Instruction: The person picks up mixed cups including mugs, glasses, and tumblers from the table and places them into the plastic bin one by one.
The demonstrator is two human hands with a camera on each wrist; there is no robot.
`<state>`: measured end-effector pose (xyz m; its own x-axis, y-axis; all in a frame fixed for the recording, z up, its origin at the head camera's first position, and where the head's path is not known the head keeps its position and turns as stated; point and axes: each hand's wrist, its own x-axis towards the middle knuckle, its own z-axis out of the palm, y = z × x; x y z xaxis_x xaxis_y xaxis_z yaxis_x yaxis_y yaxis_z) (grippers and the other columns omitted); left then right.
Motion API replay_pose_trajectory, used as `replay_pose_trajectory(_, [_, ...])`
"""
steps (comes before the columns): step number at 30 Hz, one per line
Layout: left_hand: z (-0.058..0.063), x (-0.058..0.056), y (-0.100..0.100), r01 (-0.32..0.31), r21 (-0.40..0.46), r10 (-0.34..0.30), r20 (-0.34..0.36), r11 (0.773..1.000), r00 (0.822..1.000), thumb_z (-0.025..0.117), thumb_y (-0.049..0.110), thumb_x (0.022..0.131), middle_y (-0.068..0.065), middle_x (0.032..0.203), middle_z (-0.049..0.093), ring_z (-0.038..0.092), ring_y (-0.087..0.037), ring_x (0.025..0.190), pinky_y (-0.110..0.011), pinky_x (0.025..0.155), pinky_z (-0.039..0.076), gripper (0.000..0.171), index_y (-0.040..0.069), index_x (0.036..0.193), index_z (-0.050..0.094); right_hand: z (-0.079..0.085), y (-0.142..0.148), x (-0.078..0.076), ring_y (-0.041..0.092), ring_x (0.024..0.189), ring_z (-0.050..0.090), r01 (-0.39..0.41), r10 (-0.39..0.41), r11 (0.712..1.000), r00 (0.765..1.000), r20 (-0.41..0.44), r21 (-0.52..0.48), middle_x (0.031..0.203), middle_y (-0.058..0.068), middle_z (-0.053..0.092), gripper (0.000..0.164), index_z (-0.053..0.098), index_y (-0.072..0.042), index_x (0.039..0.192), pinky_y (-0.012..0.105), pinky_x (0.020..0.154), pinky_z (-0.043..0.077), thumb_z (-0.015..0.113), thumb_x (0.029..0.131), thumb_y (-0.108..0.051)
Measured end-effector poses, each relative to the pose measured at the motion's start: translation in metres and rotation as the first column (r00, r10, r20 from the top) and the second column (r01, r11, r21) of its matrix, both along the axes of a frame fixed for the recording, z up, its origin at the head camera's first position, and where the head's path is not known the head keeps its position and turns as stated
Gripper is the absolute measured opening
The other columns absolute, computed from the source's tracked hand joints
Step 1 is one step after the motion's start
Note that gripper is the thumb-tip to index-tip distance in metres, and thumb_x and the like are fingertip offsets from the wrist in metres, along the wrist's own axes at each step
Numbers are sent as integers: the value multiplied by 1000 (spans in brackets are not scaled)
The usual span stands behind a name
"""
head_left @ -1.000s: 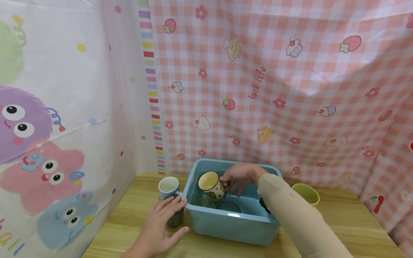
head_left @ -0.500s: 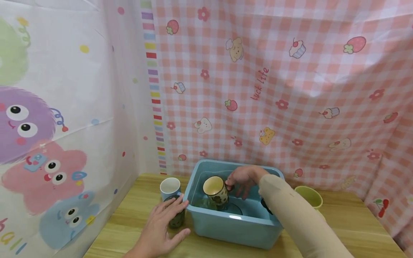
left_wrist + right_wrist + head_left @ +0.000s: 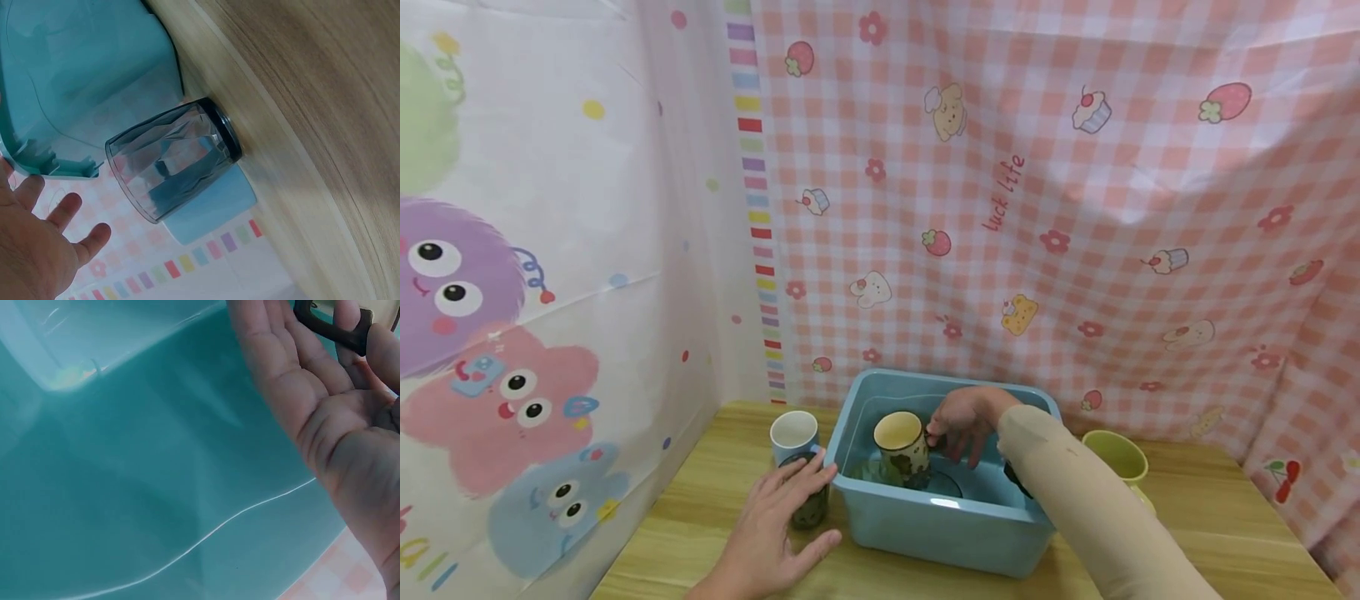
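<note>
My right hand (image 3: 966,421) reaches into the light blue plastic basin (image 3: 951,537) and pinches the dark handle (image 3: 332,328) of a cream mug with brown patches (image 3: 901,462). The mug stands upright in the left part of the basin, low down, its yellowish inside facing up. A greenish clear glass (image 3: 867,469) shows beside it in the basin, partly hidden by the mug. My left hand (image 3: 775,517) is spread with straight fingers, fingertips at the basin's left rim. Under those fingers, outside the basin, stands a dark transparent glass (image 3: 175,162).
A white-and-blue mug (image 3: 794,433) stands behind the dark glass, left of the basin. On the right, a yellow-green cup (image 3: 1116,457) is partly covered by my right sleeve (image 3: 1082,483). Everything rests on a wooden table (image 3: 662,533), with patterned curtains behind.
The patched mug has moved down and slightly right in the basin, from tilted to upright, with my right hand still on its handle. My left hand stays at the rim.
</note>
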<state>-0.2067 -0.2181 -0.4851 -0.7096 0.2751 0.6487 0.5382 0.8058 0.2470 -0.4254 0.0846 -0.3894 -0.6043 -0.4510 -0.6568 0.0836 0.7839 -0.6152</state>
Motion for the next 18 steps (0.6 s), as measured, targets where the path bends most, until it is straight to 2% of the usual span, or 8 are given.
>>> replay_pose_trajectory(9, [0, 0, 0, -2, -1, 2, 7, 1000, 1000, 86, 43, 86, 0, 161, 57, 61, -36, 137, -71, 99, 49, 77, 27, 156, 57, 0, -4, 6, 35, 113, 74, -15, 21, 999, 994, -110, 51, 121, 21, 76, 29, 73, 0, 126, 52, 99, 62, 55, 111, -18])
replay_pose_trajectory(13, [0, 0, 0, -3, -8, 3, -4, 1000, 1000, 85, 46, 88, -1, 161, 57, 61, -35, 137, -69, 99, 50, 76, 27, 156, 57, -1, -6, 7, 34, 107, 76, -6, 15, 998, 988, -154, 58, 115, 20, 77, 28, 72, 3, 125, 50, 96, 63, 56, 110, -15])
replay_pose_trajectory(18, [0, 1, 0, -9, -15, 9, -1, 1000, 1000, 84, 47, 88, 1, 162, 57, 61, -33, 138, -67, 99, 51, 76, 28, 156, 56, 1, -9, 9, 34, 111, 75, -5, 17, 997, 985, -174, 72, 116, 20, 78, 31, 69, 6, 128, 50, 100, 62, 55, 111, -15])
